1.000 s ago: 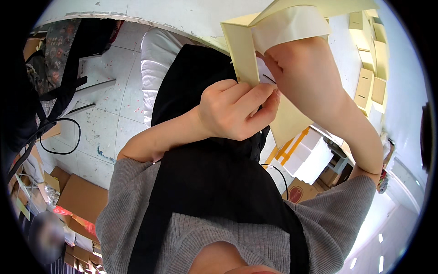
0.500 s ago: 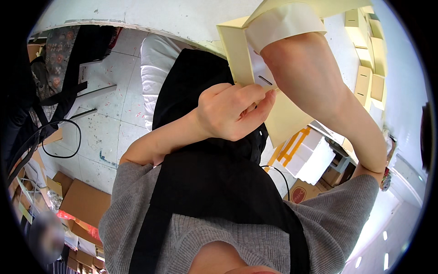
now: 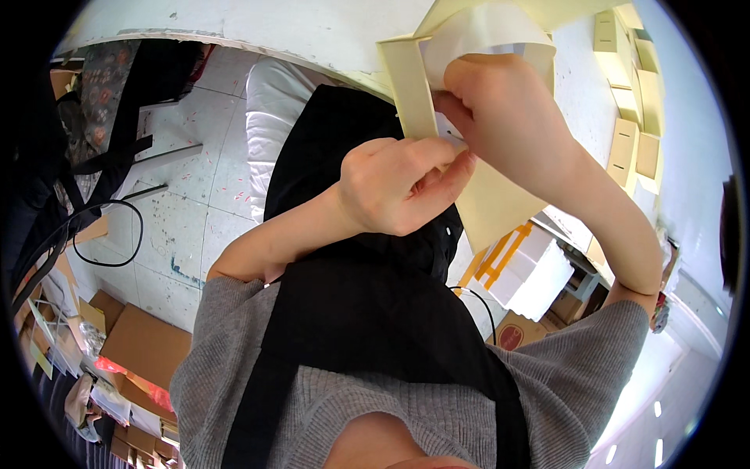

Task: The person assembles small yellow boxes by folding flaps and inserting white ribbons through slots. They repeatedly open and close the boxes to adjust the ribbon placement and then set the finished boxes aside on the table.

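A cream cardboard box (image 3: 412, 90) stands tilted over the table edge, its open side toward me. My left hand (image 3: 402, 187) pinches the box's lower edge beside a small dark slot, thumb and forefinger pressed together there. At the mouth of the box is my right hand (image 3: 508, 102), its fingers curled and the thumb against the inner side. What those fingers hold, if anything, is hidden behind the hand. A curved pale flap (image 3: 492, 31) arches above the right hand. Below, a wide cream panel (image 3: 496, 203) hangs down between my wrists.
More cream boxes (image 3: 625, 148) stand on the white table (image 3: 312, 27) at the right. A white foam box with yellow tape (image 3: 523, 270) sits below the table. A white cushion (image 3: 273, 117) lies beside my leg, and brown cartons (image 3: 148, 344) are at the lower left.
My right hand has drawn back from deep inside the box to its mouth, so its knuckles and thumb now show. The left hand keeps its pinch at the edge.
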The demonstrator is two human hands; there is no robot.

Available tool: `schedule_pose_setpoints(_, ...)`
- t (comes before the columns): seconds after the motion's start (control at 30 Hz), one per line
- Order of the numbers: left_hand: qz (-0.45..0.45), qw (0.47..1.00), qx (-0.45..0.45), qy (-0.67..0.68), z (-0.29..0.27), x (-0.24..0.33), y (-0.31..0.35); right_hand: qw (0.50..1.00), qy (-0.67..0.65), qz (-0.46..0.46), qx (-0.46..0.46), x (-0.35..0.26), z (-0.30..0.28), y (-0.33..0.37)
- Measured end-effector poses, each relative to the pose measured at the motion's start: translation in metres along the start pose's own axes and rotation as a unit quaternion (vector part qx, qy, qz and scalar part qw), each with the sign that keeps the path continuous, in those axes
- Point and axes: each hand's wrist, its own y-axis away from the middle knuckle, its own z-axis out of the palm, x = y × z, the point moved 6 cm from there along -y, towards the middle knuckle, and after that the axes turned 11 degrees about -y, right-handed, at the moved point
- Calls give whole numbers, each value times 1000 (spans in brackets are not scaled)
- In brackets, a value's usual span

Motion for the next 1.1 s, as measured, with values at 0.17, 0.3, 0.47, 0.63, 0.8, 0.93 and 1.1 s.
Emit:
schedule_pose_setpoints(0.17, -30, 998, 34, -48, -3, -17, 4, 982, -143, 109, 55, 27, 3, -7)
schedule_pose_setpoints(0.3, -49, 994, 49, -84, 0, -24, 14, 952, -206, 226, 24, 43, 10, -16)
schedule_pose_setpoints(0.47, -68, 994, 1, -81, 4, -18, 5, 945, -210, 252, -9, 44, 14, -15)
schedule_pose_setpoints(0.63, -85, 954, 122, -259, 20, -14, 14, 969, -145, 200, -15, 43, 10, -18)
schedule_pose_setpoints(0.8, -98, 947, 121, -282, 26, -21, 13, 950, -202, 233, -47, 68, 14, -20)
schedule_pose_setpoints(0.93, -142, 954, 94, -249, 27, -19, 13, 909, -307, 281, -33, 71, 16, -21)
schedule_pose_setpoints(1.1, -121, 940, 127, -292, 33, -16, -1, 901, -313, 298, -34, 78, 11, -17)
